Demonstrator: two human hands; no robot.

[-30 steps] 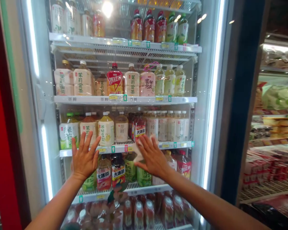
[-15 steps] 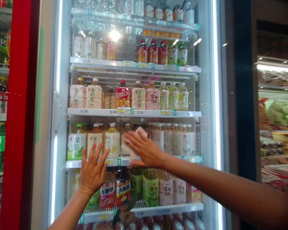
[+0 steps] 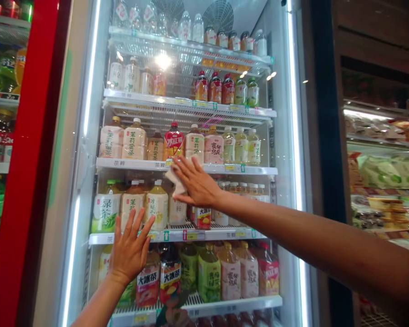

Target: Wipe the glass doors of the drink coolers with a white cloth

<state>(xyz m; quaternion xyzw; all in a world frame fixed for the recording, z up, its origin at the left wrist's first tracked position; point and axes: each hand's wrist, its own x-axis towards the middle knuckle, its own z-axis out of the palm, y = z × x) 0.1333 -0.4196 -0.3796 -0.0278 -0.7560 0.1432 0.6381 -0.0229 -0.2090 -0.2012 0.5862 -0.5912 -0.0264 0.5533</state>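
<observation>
A glass door (image 3: 177, 106) of a lit drinks fridge stands in front of me, with lights reflecting in it. My left hand (image 3: 131, 250) lies against the glass at the lower left, fingers spread, holding nothing. Higher and nearer the middle, my right hand (image 3: 197, 184) presses a white cloth (image 3: 177, 181) flat to the pane. The cloth sticks out past the fingertips and below the palm; the rest is hidden under the hand. Behind the glass, bottled drinks (image 3: 209, 272) stand on several white shelves (image 3: 204, 169).
A red-framed drinks cooler (image 3: 37, 163) stands at the left. On the right, beyond a dark pillar (image 3: 327, 136), lit shelves hold packaged food (image 3: 388, 170). Bright light strips (image 3: 295, 113) run down both sides of the fridge.
My right hand has moved up and slightly left across the glass with the cloth. My left hand stays almost in place. The view has tilted a little, showing more of the top shelf.
</observation>
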